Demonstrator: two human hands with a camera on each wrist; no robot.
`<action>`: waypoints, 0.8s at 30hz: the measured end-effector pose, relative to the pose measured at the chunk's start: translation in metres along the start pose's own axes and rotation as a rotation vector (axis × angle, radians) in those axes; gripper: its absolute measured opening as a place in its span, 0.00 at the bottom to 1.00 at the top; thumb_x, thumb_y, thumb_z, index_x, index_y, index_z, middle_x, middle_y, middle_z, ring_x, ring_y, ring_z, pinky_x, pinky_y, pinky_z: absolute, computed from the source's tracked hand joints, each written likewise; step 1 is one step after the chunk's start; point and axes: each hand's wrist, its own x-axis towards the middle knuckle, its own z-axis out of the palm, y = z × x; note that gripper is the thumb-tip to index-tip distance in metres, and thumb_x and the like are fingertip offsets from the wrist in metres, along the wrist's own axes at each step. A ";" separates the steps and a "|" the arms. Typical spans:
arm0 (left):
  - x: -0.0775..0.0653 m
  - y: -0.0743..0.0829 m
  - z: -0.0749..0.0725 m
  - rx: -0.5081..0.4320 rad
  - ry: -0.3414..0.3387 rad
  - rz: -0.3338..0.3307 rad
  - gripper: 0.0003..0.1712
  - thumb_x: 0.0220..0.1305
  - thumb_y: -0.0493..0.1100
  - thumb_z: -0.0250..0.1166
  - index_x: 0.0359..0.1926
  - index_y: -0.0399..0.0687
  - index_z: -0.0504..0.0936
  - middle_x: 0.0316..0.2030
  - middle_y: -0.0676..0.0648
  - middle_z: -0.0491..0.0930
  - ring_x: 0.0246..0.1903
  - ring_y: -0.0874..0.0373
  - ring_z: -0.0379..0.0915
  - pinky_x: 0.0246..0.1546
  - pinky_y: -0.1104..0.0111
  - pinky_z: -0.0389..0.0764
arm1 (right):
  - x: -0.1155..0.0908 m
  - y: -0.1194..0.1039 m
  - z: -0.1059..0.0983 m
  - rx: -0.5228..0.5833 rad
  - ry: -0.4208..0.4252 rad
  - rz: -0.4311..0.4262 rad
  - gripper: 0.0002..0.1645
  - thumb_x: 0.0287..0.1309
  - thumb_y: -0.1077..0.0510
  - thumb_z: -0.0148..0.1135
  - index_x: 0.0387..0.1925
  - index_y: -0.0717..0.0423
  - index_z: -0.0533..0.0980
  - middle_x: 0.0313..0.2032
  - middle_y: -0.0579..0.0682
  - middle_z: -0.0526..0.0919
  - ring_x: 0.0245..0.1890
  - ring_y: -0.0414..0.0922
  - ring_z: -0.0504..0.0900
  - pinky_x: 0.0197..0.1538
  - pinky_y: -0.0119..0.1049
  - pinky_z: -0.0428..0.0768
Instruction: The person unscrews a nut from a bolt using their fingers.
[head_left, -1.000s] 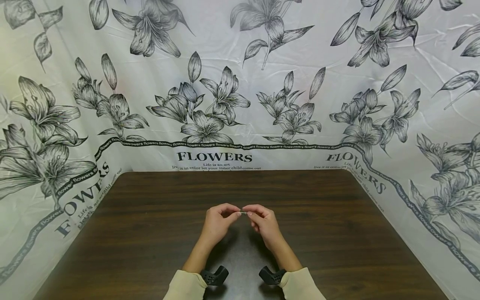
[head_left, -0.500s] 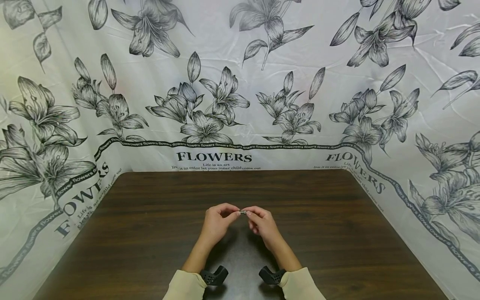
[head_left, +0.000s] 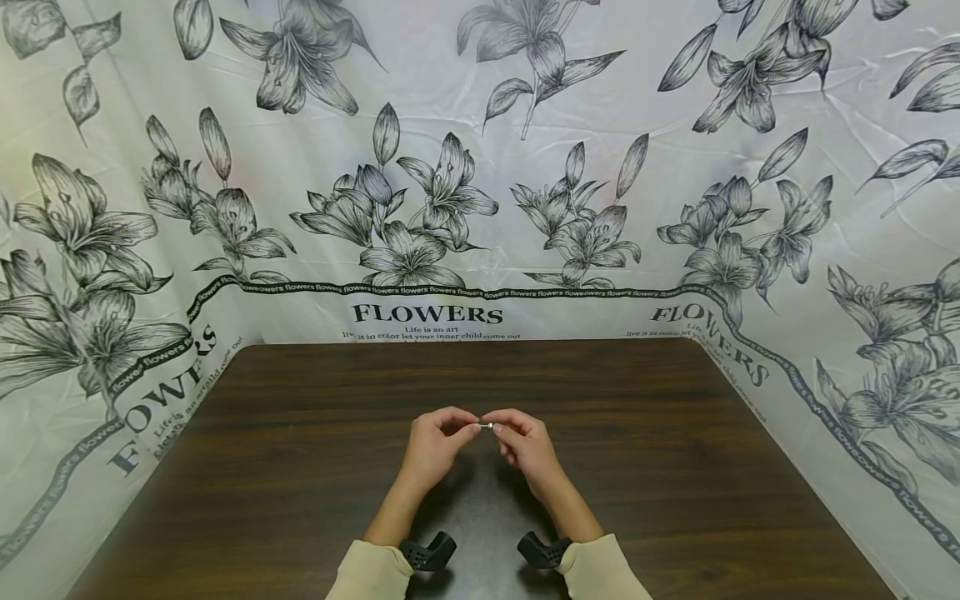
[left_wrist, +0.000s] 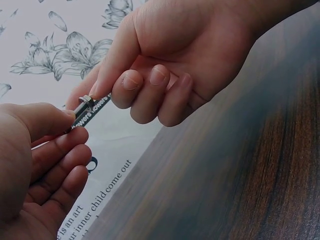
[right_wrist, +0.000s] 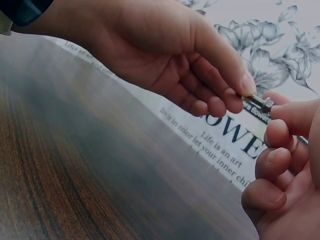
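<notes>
Over the table, my left hand (head_left: 431, 446) pinches one end of a small metal bolt (left_wrist: 80, 111) between thumb and forefinger. The bolt's threaded shank spans the short gap between the two hands. At its other end sits a hex nut (right_wrist: 268, 105), pinched by the thumb and forefinger of my right hand (head_left: 534, 450). The right hand's other fingers (left_wrist: 158, 75) are curled in toward the palm. In the head view the bolt lies roughly level; the left fingertips hide its far end.
A dark wood-grain table (head_left: 300, 400) lies under both hands. White cloth (head_left: 570, 312) with printed flowers and lettering surrounds its back and sides. Each wrist wears a black camera mount (head_left: 430, 552), just past the pale sleeves (head_left: 371, 571).
The right fingertips have shifted very slightly at the nut, which catches more light now. The left hand stays in place on the bolt. The head view has drifted a little.
</notes>
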 end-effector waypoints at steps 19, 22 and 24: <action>0.000 0.000 -0.001 0.016 0.005 -0.010 0.04 0.55 0.30 0.70 0.32 0.40 0.86 0.28 0.45 0.84 0.31 0.48 0.80 0.34 0.66 0.79 | -0.008 -0.024 0.008 -0.034 0.013 -0.019 0.09 0.64 0.73 0.53 0.39 0.78 0.77 0.18 0.51 0.70 0.15 0.39 0.65 0.20 0.28 0.65; 0.000 0.000 -0.001 0.011 0.004 -0.007 0.03 0.56 0.30 0.70 0.32 0.39 0.86 0.29 0.45 0.84 0.31 0.48 0.80 0.34 0.64 0.79 | -0.009 -0.025 0.008 -0.036 0.013 -0.023 0.09 0.65 0.73 0.52 0.39 0.78 0.77 0.18 0.52 0.70 0.15 0.39 0.65 0.20 0.28 0.65; 0.000 0.000 -0.001 0.008 0.003 -0.003 0.02 0.56 0.30 0.69 0.32 0.37 0.86 0.29 0.44 0.84 0.31 0.47 0.80 0.34 0.61 0.80 | -0.008 -0.025 0.008 -0.038 0.012 -0.029 0.10 0.65 0.72 0.52 0.40 0.77 0.78 0.19 0.53 0.70 0.16 0.39 0.65 0.20 0.28 0.65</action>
